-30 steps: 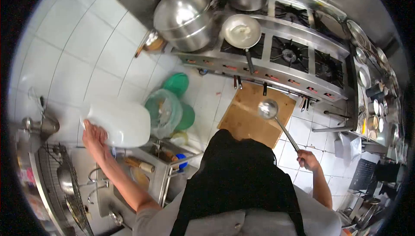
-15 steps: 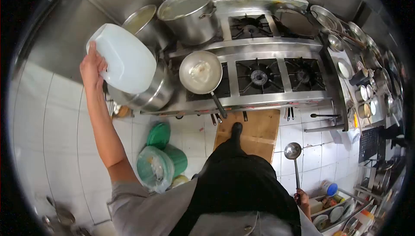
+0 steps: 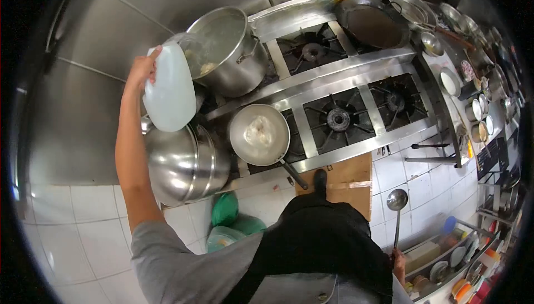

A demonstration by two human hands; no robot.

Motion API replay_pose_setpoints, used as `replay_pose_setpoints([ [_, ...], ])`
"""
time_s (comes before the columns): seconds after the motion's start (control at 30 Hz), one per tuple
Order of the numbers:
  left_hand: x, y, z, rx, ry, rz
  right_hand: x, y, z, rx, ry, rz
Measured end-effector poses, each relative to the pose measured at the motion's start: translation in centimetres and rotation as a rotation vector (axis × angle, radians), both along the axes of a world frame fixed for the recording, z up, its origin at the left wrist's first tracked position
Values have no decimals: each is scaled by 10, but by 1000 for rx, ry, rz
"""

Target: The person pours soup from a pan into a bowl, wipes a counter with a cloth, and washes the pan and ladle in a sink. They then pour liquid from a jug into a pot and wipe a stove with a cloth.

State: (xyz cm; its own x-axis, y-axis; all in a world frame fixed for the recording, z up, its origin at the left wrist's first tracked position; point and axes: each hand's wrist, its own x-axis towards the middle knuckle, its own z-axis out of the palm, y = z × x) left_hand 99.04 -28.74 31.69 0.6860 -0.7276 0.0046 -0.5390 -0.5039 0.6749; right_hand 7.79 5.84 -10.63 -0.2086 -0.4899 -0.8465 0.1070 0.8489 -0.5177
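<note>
The left hand (image 3: pixel 144 71) grasps a jug (image 3: pixel 171 90) near the pot (image 3: pixel 239 67) at the stove's (image 3: pixel 322 85) far-left corner; the right hand (image 3: pixel 399 264) clasps a ladle (image 3: pixel 397 200).

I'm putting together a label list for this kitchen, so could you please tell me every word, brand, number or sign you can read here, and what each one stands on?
There is no text that I can read.
The plastic jug in the left hand shows no label on its visible side.
The containers beside the stove and the tubs at lower right are too small and blurred to tell.
</note>
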Motion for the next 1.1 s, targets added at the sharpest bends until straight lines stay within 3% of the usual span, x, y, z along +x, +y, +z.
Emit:
replay_pose_setpoints([
  [0.07,5,-16,0,74,4,0,9,-5,-5,-12,-95,-43],
  [0.1,7,-22,-1,154,-1,-23,11,-2,-3,-150,-183,-6],
  [0.43,32,-35,-4,550,-107,-108,29,-30,-22,22,-87,62],
  [0.53,40,-35,2,616,-23,-88,28,-31,-23,5,-154,7],
  [0.73,48,-34,11,666,-107,-86,39,-35,-12,-18,9,66],
  [0.83,48,-37,21,692,-127,-84,41,-37,1,-5,29,199],
  [0.9,49,-40,29,702,-121,-110,35,-21,-17,-281,-101,141],
  [1.1,66,-55,45,712,-181,-153,35,-15,-19,-383,-91,186],
])
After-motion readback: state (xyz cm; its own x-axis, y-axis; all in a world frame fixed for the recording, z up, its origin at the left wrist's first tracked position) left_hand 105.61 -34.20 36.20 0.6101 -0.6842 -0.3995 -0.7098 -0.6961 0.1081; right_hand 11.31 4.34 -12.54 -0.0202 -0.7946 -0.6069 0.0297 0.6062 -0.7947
